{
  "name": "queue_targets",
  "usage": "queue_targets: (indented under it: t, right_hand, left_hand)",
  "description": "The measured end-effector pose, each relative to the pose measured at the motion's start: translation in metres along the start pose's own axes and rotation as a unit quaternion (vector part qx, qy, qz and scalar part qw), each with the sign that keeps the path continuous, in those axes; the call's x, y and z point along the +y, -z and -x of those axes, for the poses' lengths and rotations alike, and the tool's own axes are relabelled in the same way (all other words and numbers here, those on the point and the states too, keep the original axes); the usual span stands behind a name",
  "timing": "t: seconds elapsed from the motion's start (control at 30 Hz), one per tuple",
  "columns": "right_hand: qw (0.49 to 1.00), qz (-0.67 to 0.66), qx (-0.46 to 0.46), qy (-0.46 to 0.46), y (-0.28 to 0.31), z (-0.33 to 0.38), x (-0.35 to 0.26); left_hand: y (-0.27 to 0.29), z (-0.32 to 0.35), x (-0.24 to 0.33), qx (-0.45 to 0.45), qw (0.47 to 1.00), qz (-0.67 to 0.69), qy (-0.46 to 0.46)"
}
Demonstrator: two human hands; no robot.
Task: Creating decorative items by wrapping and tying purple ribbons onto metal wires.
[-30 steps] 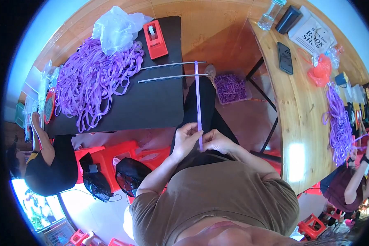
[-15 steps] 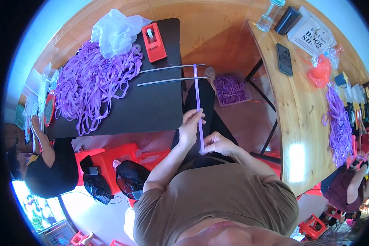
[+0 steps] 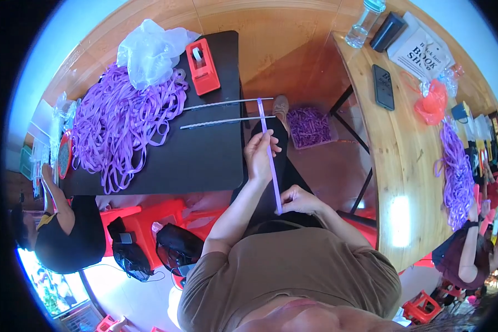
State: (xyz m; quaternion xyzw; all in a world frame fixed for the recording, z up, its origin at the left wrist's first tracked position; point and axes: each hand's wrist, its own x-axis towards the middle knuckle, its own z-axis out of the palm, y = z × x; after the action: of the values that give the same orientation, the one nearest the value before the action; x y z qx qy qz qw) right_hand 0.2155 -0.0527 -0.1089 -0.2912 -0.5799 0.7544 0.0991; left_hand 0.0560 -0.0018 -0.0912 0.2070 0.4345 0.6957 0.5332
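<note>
A narrow purple ribbon (image 3: 275, 182) is stretched from two thin metal rods down to my lap. It meets the far rod (image 3: 216, 105) and the near rod (image 3: 221, 123), both jutting past the black table's right edge. My left hand (image 3: 260, 157) is closed on the ribbon a little below the near rod. Lower down, my right hand (image 3: 299, 200) pinches the ribbon's bottom end between thumb and fingers. A big heap of purple ribbon loops (image 3: 122, 122) lies on the black table (image 3: 199, 160) to the left of the rods.
A red tape dispenser (image 3: 203, 69) and a clear plastic bag (image 3: 155, 52) sit on the black table. Purple scraps fill a bin (image 3: 311, 127) on the floor. The wooden table (image 3: 409, 166) at right carries a phone (image 3: 383, 87) and another ribbon bundle (image 3: 456, 171). Other people sit at both sides.
My left hand has slid up along the ribbon, nearer the rods. My right hand still pinches the lower end. The whole view has shifted slightly.
</note>
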Motion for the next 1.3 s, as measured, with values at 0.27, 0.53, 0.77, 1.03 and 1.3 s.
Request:
queue_targets:
  t: [0.27,0.53,0.77,1.03,1.3]
  right_hand:
    - [0.996,0.081,-0.030,-0.015,0.011,-0.010,0.002]
    - [0.926,0.364,0.101,0.008,0.007,-0.024,0.014]
    - [0.971,0.199,0.133,0.032,0.060,-0.030,0.002]
    - [0.928,0.006,0.291,0.231,0.104,-0.070,-0.097]
    - [0.936,0.206,0.075,0.274,0.115,-0.130,-0.173]
  left_hand:
    - [-0.010,-0.032,0.010,0.000,0.998,0.023,-0.051]
    - [-0.014,-0.028,0.009,-0.008,0.998,0.022,-0.064]
    - [-0.015,-0.024,0.009,0.002,0.997,0.056,-0.050]
    - [-0.013,-0.019,0.008,0.003,0.997,0.051,-0.056]
    - [-0.013,-0.018,0.013,0.020,0.999,0.036,-0.017]
